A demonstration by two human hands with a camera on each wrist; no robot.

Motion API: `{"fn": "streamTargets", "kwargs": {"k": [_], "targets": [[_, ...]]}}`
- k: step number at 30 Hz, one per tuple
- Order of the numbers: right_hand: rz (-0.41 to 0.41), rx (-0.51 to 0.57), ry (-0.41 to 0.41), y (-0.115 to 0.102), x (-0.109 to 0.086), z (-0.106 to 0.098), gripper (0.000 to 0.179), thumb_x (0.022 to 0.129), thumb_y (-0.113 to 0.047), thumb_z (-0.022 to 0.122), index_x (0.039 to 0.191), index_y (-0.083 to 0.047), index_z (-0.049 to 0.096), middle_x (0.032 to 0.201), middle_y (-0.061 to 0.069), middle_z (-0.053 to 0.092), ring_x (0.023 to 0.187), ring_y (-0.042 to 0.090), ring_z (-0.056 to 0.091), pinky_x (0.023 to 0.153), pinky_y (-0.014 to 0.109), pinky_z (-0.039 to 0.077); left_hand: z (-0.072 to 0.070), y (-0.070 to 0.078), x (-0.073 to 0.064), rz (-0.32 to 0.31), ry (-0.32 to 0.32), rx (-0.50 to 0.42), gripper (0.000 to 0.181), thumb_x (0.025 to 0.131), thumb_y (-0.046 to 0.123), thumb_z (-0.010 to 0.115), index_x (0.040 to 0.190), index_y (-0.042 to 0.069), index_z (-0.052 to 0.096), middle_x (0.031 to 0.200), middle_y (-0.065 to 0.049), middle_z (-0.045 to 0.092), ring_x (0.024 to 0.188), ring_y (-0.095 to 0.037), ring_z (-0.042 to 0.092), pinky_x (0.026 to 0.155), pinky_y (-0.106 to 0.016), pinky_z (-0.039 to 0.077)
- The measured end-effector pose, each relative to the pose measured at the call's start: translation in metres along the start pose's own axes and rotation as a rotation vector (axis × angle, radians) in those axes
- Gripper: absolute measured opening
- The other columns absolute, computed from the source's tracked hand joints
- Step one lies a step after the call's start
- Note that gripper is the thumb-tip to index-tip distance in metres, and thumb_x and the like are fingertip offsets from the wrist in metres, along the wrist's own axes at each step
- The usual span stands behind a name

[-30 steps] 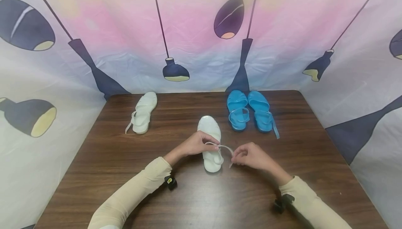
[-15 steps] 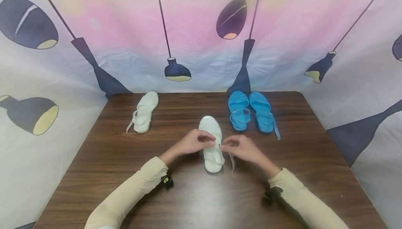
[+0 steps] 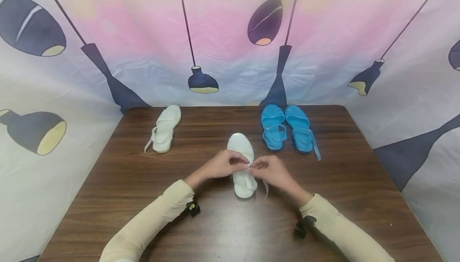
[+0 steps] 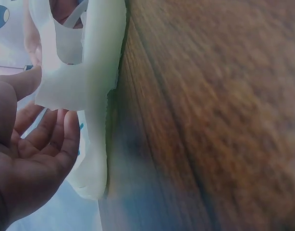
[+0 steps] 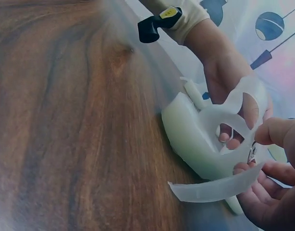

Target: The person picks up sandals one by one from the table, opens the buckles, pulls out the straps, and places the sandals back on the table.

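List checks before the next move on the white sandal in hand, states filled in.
1. White sandal resting on the table: ok.
2. Left hand on the sandal's side: ok, thumb and fingers hold it.
3. Right hand at the buckle: ok, fingertips and thumb are there.
4. Strap tip outside both hands: ok, it hangs loose.
5. Buckle fastened: cannot tell, fingers crowd it.
6. Blue sandals apart from the hands: ok.

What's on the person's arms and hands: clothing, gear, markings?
Left sleeve and right sleeve: both long, plain cream, ending near the wrists. Left hand and right hand: no gloves. Left wrist: small black device with a yellow marking. Right wrist: another black unit. No cables show.
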State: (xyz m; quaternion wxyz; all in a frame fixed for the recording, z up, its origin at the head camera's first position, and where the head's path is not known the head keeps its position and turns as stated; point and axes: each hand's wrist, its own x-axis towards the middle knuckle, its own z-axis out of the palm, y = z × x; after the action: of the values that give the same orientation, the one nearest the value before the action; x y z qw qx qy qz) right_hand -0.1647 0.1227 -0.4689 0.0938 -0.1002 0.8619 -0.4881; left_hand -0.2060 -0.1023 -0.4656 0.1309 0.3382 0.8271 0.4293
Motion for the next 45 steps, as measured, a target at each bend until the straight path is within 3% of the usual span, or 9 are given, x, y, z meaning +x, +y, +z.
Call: {"fn": "streamTargets", "kwargs": {"k": [11, 19, 31, 45], "targets": [[-0.006, -0.051, 0.072, 0.0020, -0.0041, 0.0039, 0.018, 0.083, -0.018, 0.082, 0.098, -0.008, 0.080, 0.086, 0.001, 0.075, 0.076, 0.011, 0.068, 0.068, 0.027, 0.058, -0.0042, 0.0008, -0.0013, 0.032, 0.001, 0.037, 0.018, 0.099, 0.016, 0.068, 0.112, 0.009, 0.079, 0.108, -0.002, 0.077, 0.093, -0.006, 0.065, 0.084, -0.024, 0.054], [0.005, -0.049, 0.090, 0.0039, -0.0049, 0.0035, 0.019, 0.083, -0.018, 0.083, 0.098, -0.008, 0.080, 0.085, 0.000, 0.075, 0.077, 0.012, 0.068, 0.069, 0.028, 0.058, -0.0074, -0.0005, -0.0048, 0.020, -0.034, -0.003, 0.021, 0.103, 0.017, 0.062, 0.117, 0.009, 0.076, 0.114, -0.003, 0.075, 0.099, -0.010, 0.062, 0.086, -0.025, 0.053], [-0.041, -0.034, 0.081, 0.0025, -0.0054, 0.0037, 0.018, 0.083, -0.019, 0.084, 0.098, -0.009, 0.081, 0.086, 0.000, 0.075, 0.076, 0.010, 0.069, 0.068, 0.027, 0.058, -0.0001, 0.0026, 0.0030, 0.012, -0.036, -0.002, 0.019, 0.099, 0.023, 0.070, 0.112, 0.012, 0.079, 0.104, 0.005, 0.077, 0.092, -0.005, 0.062, 0.083, -0.024, 0.053], [-0.027, -0.035, 0.096, 0.0026, -0.0064, 0.0039, 0.018, 0.084, -0.019, 0.084, 0.099, -0.010, 0.081, 0.086, -0.001, 0.075, 0.077, 0.012, 0.068, 0.069, 0.028, 0.058, -0.0079, 0.0010, 0.0010, 0.000, -0.023, 0.021, 0.017, 0.100, 0.021, 0.069, 0.109, 0.012, 0.079, 0.102, 0.005, 0.076, 0.089, -0.007, 0.061, 0.080, -0.024, 0.053]]}}
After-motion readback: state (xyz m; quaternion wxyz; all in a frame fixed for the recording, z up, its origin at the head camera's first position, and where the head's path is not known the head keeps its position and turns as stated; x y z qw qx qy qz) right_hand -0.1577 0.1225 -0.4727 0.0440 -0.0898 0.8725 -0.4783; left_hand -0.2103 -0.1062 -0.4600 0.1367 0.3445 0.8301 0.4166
